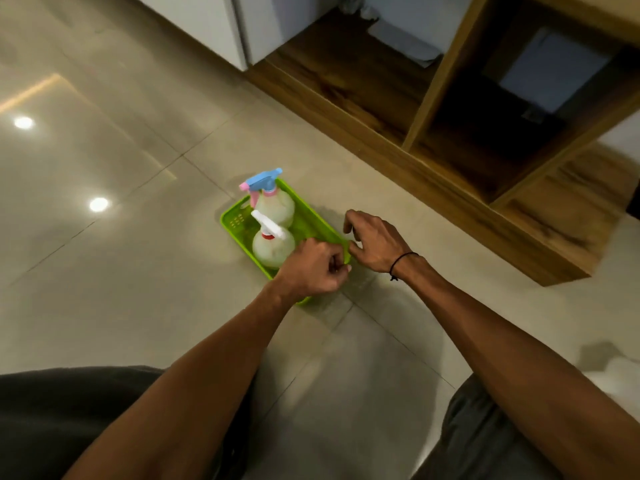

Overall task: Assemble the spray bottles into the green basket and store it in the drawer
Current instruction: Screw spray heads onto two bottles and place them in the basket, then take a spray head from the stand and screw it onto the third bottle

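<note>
Leftmost, on the glossy tile floor (104, 258), the green basket (239, 220) sits with two spray bottles upright inside: one with a blue and pink trigger head (265, 180) at the far end, and one with a white trigger head (270, 230) just in front of it, their bodies touching or nearly so. Both look part-filled with pale liquid, so the load is probably moderately heavy and top-heavy, while the thin plastic basket may flex; gripping opposite rims and lifting level seems wisest. The left hand (313, 270) covers the basket's near end, fingers curled shut at the rim, though whether it truly pinches the rim I cannot tell. The right hand (375, 242) hovers at the basket's right edge, fingers spread and loose, gripping nothing. Further right stands the wooden cabinet (450, 143), its compartments open.
</note>
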A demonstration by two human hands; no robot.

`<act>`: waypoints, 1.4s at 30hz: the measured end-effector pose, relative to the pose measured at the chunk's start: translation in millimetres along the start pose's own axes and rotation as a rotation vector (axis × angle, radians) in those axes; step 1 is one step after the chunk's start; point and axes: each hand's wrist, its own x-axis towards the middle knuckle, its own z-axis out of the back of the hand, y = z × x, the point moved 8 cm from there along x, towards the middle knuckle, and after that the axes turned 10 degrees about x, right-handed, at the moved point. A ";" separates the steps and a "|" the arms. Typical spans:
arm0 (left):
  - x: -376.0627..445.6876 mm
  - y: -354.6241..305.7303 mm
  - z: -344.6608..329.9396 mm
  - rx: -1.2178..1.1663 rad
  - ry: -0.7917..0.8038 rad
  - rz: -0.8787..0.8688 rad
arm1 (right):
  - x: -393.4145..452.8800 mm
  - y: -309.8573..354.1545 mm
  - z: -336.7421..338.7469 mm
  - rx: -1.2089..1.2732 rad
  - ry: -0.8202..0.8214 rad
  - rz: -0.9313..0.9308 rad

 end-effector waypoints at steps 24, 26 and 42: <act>81.9 -254.2 -148.7 -0.110 0.349 -0.418 | -249.8 -183.3 93.4 -0.148 -0.143 -0.741; 77.9 -267.1 -160.7 -0.115 0.384 -0.438 | -277.1 -195.8 93.6 -0.208 -0.139 -0.804; 61.2 -297.4 -205.1 -0.095 0.497 -0.505 | -412.3 -259.2 65.8 -0.635 0.197 -1.029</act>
